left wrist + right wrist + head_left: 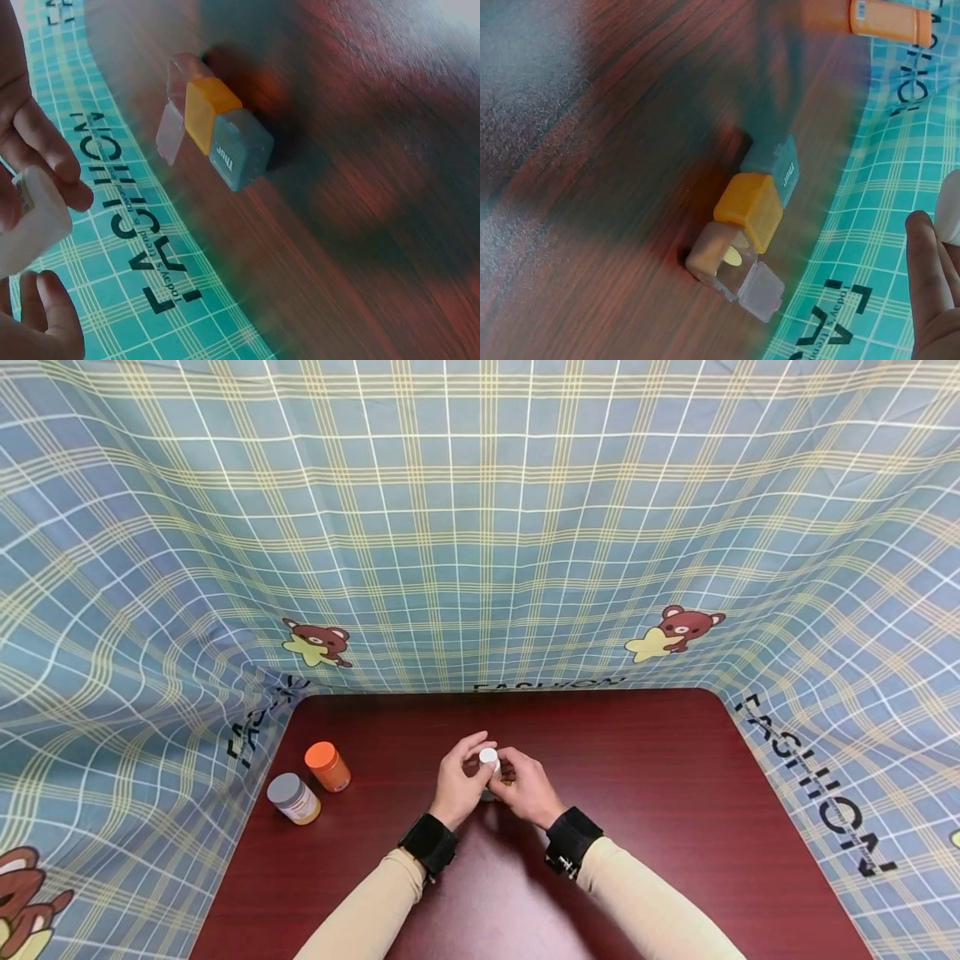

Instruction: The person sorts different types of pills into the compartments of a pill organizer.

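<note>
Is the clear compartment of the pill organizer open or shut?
Open: in the right wrist view, the clear compartment has its lid swung outward, and a pale yellow pill shows inside.

The head view is bright, a pale sheen on the worktop [645,768]. Both wrist views are dimmer and hazy, with glare well apart from the box [204,117] and soft-edged shadows just beside it.

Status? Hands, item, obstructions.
Right hand grips white bottle; left hand close against it. Pill box below, transparent lid open. Orange bottle and grey-lidded jar off left, nothing visibly blocking.
</note>
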Action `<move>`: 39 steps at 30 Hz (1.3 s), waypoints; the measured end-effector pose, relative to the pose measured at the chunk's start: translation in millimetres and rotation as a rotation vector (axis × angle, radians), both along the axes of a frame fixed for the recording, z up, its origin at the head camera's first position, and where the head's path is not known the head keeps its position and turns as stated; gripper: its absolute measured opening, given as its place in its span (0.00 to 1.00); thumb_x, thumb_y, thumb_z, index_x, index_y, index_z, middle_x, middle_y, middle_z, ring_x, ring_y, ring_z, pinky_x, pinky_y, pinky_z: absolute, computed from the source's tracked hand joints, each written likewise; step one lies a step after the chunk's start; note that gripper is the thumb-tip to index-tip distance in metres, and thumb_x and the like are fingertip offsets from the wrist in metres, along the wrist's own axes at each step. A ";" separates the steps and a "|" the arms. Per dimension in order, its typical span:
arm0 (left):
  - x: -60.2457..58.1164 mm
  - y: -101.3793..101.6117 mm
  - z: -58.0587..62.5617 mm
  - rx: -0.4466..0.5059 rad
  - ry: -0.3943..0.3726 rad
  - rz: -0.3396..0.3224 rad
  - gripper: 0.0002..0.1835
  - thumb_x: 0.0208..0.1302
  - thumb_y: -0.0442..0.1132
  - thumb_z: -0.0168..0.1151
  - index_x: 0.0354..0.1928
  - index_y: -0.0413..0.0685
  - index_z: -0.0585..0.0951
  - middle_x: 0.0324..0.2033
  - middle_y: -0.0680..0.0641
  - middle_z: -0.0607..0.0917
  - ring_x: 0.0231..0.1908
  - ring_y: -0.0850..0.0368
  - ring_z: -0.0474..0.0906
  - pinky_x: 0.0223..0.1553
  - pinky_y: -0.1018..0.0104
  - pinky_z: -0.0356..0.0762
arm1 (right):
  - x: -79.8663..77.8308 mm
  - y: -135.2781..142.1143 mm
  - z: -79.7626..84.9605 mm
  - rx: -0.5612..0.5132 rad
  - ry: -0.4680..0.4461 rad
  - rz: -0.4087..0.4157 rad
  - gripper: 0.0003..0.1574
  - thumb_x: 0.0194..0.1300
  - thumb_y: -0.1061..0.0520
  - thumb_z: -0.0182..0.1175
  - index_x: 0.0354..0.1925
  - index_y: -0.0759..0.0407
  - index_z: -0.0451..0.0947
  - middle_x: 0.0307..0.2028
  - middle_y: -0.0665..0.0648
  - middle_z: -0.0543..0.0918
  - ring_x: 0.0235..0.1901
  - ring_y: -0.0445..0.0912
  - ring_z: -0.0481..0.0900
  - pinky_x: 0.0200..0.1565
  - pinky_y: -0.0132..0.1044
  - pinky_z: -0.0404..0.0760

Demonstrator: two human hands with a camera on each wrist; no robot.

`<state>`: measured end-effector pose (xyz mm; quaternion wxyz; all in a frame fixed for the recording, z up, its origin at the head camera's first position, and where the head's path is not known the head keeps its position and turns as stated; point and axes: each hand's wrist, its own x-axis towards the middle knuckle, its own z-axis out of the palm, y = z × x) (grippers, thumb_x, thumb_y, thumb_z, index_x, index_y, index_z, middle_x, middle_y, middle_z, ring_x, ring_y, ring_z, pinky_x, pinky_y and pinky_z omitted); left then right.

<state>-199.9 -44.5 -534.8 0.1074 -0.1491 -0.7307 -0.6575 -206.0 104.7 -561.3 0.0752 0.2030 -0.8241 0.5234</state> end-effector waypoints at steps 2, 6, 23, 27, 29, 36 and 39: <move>0.6 -0.8 0.9 -0.023 -0.001 0.021 0.25 0.54 0.25 0.66 0.56 0.41 0.76 0.45 0.38 0.84 0.47 0.43 0.79 0.45 0.49 0.75 | 0.5 -0.3 -1.0 0.000 -0.003 -0.002 0.19 0.53 0.67 0.66 0.45 0.59 0.76 0.38 0.57 0.82 0.37 0.46 0.83 0.40 0.44 0.83; 1.2 -1.2 1.0 -0.098 0.010 0.136 0.22 0.46 0.31 0.75 0.46 0.45 0.79 0.38 0.44 0.85 0.41 0.49 0.79 0.41 0.62 0.71 | 2.5 -2.5 -2.1 0.018 0.031 0.014 0.18 0.53 0.65 0.67 0.44 0.59 0.76 0.38 0.54 0.82 0.35 0.43 0.83 0.38 0.42 0.83; 15.8 -3.2 25.9 -0.019 0.052 -0.013 0.27 0.50 0.16 0.59 0.56 0.33 0.73 0.44 0.32 0.83 0.52 0.36 0.75 0.59 0.52 0.61 | 1.9 -0.9 -1.5 -0.055 0.056 0.043 0.19 0.53 0.68 0.68 0.44 0.61 0.76 0.37 0.57 0.82 0.34 0.44 0.83 0.36 0.41 0.83; 11.9 -2.0 19.1 -0.038 0.027 0.034 0.24 0.50 0.18 0.63 0.52 0.35 0.76 0.43 0.34 0.84 0.46 0.38 0.77 0.54 0.46 0.65 | 1.4 -0.9 -3.1 -0.058 0.051 0.044 0.18 0.54 0.68 0.67 0.44 0.60 0.76 0.37 0.57 0.82 0.34 0.43 0.82 0.36 0.42 0.83; 7.9 -1.0 11.9 -0.053 0.015 0.064 0.24 0.49 0.19 0.66 0.50 0.37 0.77 0.41 0.36 0.84 0.44 0.40 0.78 0.51 0.45 0.67 | 1.3 -1.1 -3.3 -0.054 0.043 0.039 0.18 0.54 0.68 0.67 0.44 0.59 0.76 0.37 0.56 0.82 0.34 0.42 0.82 0.37 0.41 0.83; 1.6 0.0 0.6 -0.103 -0.039 0.186 0.24 0.42 0.28 0.75 0.43 0.45 0.77 0.34 0.46 0.82 0.36 0.52 0.77 0.36 0.64 0.74 | 2.8 -2.4 -1.5 -0.026 0.026 0.042 0.17 0.54 0.66 0.66 0.44 0.59 0.76 0.38 0.55 0.82 0.35 0.42 0.83 0.38 0.42 0.83; 1.8 -0.4 -0.1 -0.123 -0.031 0.224 0.24 0.40 0.32 0.78 0.41 0.46 0.77 0.32 0.47 0.80 0.36 0.54 0.76 0.35 0.67 0.71 | 3.8 -3.7 -0.6 -0.014 0.027 0.036 0.18 0.53 0.65 0.67 0.44 0.59 0.77 0.39 0.55 0.82 0.35 0.43 0.83 0.39 0.45 0.83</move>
